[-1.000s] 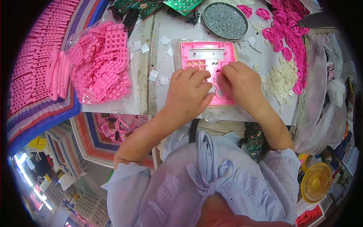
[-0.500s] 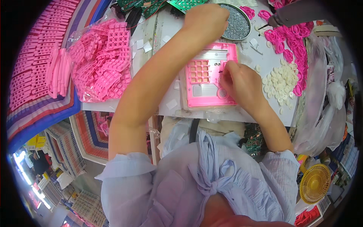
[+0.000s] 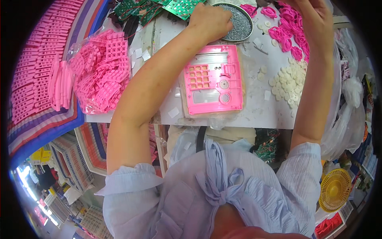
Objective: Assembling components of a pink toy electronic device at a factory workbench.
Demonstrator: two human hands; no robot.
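A pink plastic housing (image 3: 234, 89) lies face down on the table in front of me, with a grid of square openings, a silvery strip and a white disc (image 3: 224, 84) seated in it. My left hand (image 3: 211, 23) is at the rim of a round dish (image 3: 251, 30) of small grey screws, fingers curled and their tips hidden. At the top right, my right hand (image 3: 314, 14) grips a dark powered screwdriver (image 3: 263, 3); the picture's edge cuts off part of the hand and tool.
Beneath my right arm lie a pile of white discs (image 3: 288, 81) and many bright pink loop-shaped parts (image 3: 284, 38). On the left are a clear bag of pink grid parts (image 3: 101, 75) and a striped tray edge (image 3: 81, 113). Green circuit boards (image 3: 185, 8) lie at the back.
My right hand has left the housing and risen to the screwdriver at the upper right, uncovering the white disc. The left hand stays by the screw dish. The view has shifted slightly.
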